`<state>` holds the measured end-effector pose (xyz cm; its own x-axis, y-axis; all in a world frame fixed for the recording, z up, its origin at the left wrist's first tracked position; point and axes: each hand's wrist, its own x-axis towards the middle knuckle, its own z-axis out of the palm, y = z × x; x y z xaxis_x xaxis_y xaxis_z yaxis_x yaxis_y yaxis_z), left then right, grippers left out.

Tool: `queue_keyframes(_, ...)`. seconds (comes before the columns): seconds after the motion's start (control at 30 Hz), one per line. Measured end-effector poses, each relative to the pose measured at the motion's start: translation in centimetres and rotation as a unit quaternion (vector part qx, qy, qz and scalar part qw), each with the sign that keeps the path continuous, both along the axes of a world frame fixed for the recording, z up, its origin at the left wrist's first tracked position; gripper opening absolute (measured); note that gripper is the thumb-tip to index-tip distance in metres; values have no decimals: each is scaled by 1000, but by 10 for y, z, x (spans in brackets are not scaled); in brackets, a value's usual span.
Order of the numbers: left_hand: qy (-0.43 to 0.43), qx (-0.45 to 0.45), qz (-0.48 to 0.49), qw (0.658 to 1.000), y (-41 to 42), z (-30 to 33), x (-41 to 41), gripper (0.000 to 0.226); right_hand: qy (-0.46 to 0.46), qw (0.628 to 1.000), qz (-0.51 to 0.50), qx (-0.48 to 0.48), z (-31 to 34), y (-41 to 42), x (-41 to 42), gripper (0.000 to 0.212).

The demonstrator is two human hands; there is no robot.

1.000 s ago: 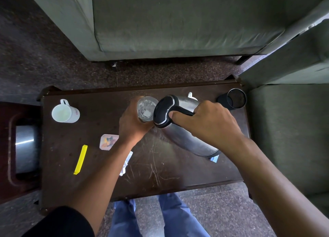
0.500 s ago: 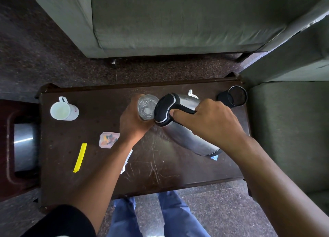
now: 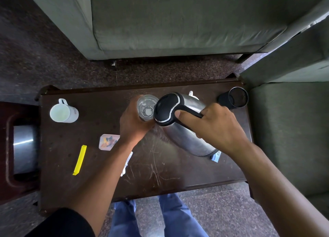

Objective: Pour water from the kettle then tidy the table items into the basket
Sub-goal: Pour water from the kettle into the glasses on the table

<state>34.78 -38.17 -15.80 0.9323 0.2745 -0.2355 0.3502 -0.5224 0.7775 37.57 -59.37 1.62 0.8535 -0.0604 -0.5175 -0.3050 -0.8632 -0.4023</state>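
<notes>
Dark scratched wood makes up the tabletop (image 3: 99, 179), on which everything is set out between grey-green sofas. Largest upon it is the steel kettle (image 3: 187, 129), tipped toward the left with its black lid end lowered over a glass (image 3: 146, 107); its base is lifted clear of the wood. It is judged to be heavy when full, rigid and smooth-sided, so the black handle is the proper place for it to be taken, and there the right hand (image 3: 213, 128) is clamped, thumb laid along the top. The glass is clear, light and breakable; it is wrapped at its side by the left hand (image 3: 132, 125), closed firmly round it near the kettle's spout. Some water and a pale glint can be made out inside, though the level cannot be judged.

A black tumbler (image 3: 235, 98) lies on its side at the right edge, apparently empty. A white mug (image 3: 62, 113) stands well apart at the left, nothing visible in it. Smaller still are a small clear box (image 3: 107, 141) with coloured bits inside and a yellow clip (image 3: 80, 160). No basket can be identified with certainty.
</notes>
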Motion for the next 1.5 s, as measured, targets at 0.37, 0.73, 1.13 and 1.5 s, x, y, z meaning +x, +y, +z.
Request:
queue_keyframes(0.37, -19, -54, 13, 998, -3, 10, 8, 75, -24, 984, -53, 168, -15, -25, -22, 95)
queue_keyframes(0.73, -23, -45, 37, 998, -16, -11, 12, 77, -103, 949, -84, 287, -30, -45, -42, 89)
queue_keyframes(1.13, -19, 5, 40, 999, -19, -39, 20, 86, -136, 918, -146, 343, -47, -55, -49, 98)
queue_keyframes(1.5, -6, 10, 37, 999, -19, -52, 18, 85, -143, 915, -146, 349, -52, -56, -47, 98)
